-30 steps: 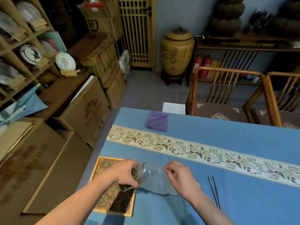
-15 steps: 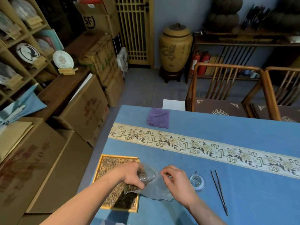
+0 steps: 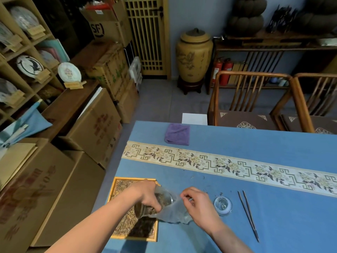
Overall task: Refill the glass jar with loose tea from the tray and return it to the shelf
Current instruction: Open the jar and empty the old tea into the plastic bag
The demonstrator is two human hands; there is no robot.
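A clear glass jar [image 3: 164,198] with some loose tea inside lies tilted over the right edge of the gold-framed tray [image 3: 111,196]. My left hand [image 3: 145,194] grips it from above. The tray holds loose brown tea [image 3: 125,223]. My right hand [image 3: 198,203] pinches a clear plastic sheet [image 3: 173,213] that runs from the jar onto the blue tablecloth. The jar's round glass lid [image 3: 222,205] lies on the cloth just right of my right hand. The wooden shelf [image 3: 11,57] with plates stands at the far left.
Thin metal tweezers [image 3: 248,214] lie right of the lid. A folded purple cloth [image 3: 177,134] sits at the table's far edge, beyond a patterned runner [image 3: 228,167]. Cardboard boxes [image 3: 94,125] crowd the floor to the left. Two wooden chairs [image 3: 244,99] stand behind the table.
The jar and both hands have shifted slightly left over the tray's edge. The lid and the full tweezers have come into view on the right.
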